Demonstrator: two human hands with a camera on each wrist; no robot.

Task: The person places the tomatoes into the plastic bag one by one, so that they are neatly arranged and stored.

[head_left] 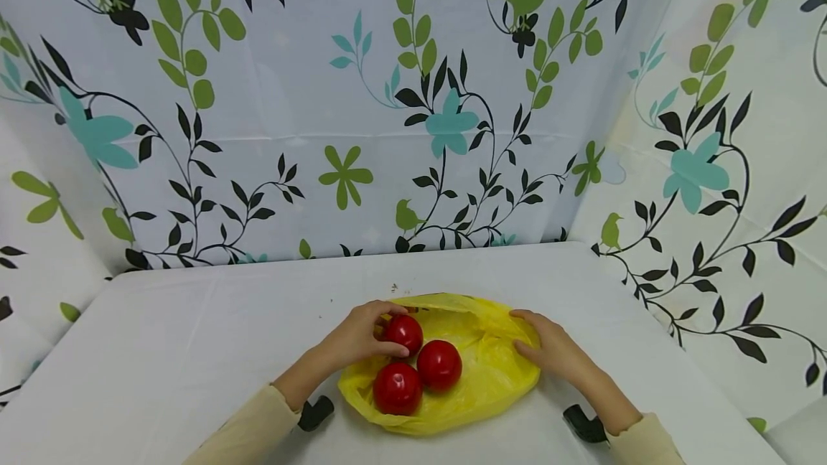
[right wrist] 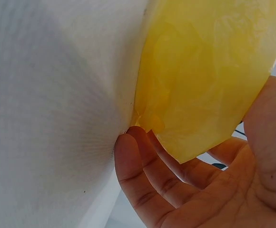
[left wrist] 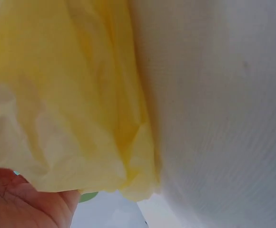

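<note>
A yellow plastic bag (head_left: 481, 386) lies on the table with its mouth spread upward. Inside its left half sit three glossy, round red balls: a far one (head_left: 404, 334), a near one (head_left: 397, 389) and a middle one (head_left: 440, 365). My left hand (head_left: 357, 336) reaches over the bag's left rim, thumb and fingers curled about the far red ball. At the right rim, my right hand (head_left: 549, 345) holds the bag's edge, thumb inside and fingers outside. In the left wrist view, yellow plastic hides the left fingertips.
A white cloth covers the table (head_left: 213, 336). Patterned curtains (head_left: 284, 92) with leaves and birds rise behind and at the sides. Black curved pieces show beside the left wrist (head_left: 316, 413) and the right wrist (head_left: 584, 423). Small dark specks lie beyond the bag.
</note>
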